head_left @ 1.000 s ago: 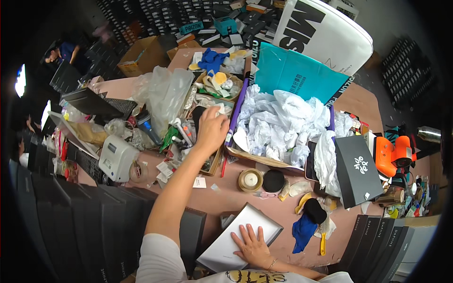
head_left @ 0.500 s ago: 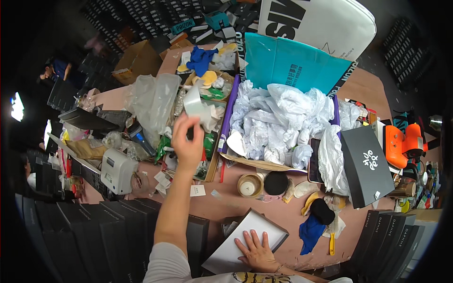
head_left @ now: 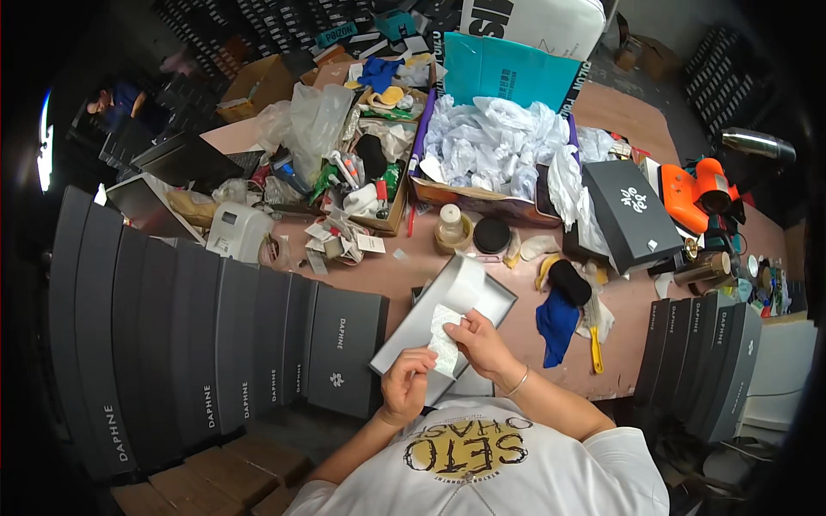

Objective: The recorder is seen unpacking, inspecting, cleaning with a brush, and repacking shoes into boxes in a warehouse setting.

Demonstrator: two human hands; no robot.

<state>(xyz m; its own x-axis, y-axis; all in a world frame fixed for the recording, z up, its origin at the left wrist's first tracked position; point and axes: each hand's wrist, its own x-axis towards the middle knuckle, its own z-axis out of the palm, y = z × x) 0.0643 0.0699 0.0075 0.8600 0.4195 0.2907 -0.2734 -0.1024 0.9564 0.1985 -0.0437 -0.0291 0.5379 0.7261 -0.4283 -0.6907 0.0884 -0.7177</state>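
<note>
Both hands are close to my chest over the table's near edge. My left hand (head_left: 406, 384) and my right hand (head_left: 479, 342) pinch a small white patterned sheet (head_left: 445, 337) between them. Right behind the sheet lies an open grey shallow box (head_left: 456, 305) with a white roll standing at its far end. The sheet hangs over the box's near rim.
A cardboard box of crumpled white paper (head_left: 499, 150) sits at the back, with a teal board behind it. A tape roll (head_left: 450, 230), a black round lid (head_left: 492, 235), a blue cloth (head_left: 557, 320), a black shoebox (head_left: 632, 215) and an orange tool (head_left: 699, 191) lie around. Dark grey boxes (head_left: 232, 344) line the left side.
My left hand has come back from the cluttered tray at the far left down to my chest. Both hands now hold the white sheet, and the grey box stands open.
</note>
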